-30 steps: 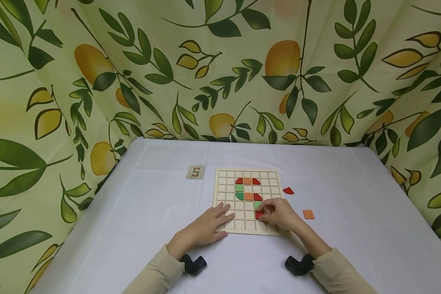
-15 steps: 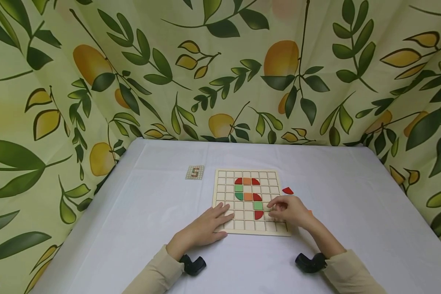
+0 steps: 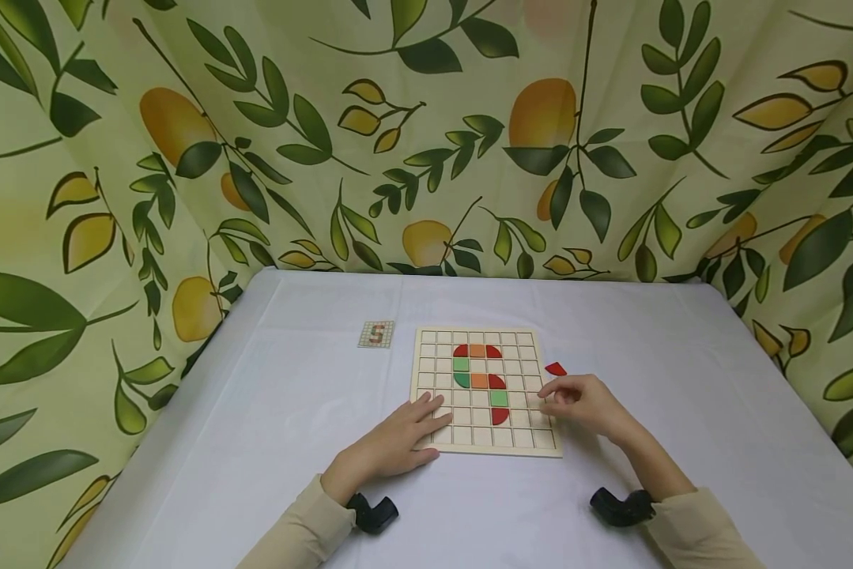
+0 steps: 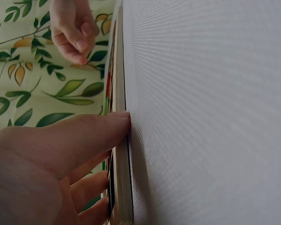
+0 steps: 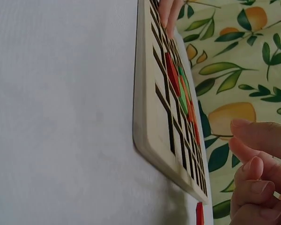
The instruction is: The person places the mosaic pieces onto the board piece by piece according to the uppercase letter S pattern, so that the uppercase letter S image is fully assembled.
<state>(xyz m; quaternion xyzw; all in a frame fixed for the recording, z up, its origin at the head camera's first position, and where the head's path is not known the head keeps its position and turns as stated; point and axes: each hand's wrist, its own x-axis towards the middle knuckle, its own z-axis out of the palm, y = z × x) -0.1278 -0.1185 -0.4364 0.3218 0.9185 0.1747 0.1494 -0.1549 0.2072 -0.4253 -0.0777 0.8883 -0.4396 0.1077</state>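
A wooden grid board [image 3: 462,442] lies on the table. Red, orange and green tiles sit in its squares in a shape like an S; the lowest is a red quarter-round tile [image 3: 500,416]. My left hand [image 3: 399,436] rests on the board's lower left part, fingers spread. Its thumb [image 4: 100,127] lies at the board's edge in the left wrist view. Over the board's right edge hovers my right hand [image 3: 584,405], its fingers loosely bent, with nothing between thumb and fingertips. A loose red quarter-round tile [image 3: 556,369] lies just beyond that hand. My right hand hides the loose orange square tile.
A small pattern card [image 3: 376,334] showing an S lies left of the board on the white tablecloth [image 3: 312,379]. Behind the table hangs a leaf-and-fruit curtain [image 3: 426,158]. A black device [image 3: 621,506] is worn at each wrist.
My right hand has let go of the lowest red tile, which now lies in its square, and moved right over the board's edge, covering the orange tile. The left hand stays put.
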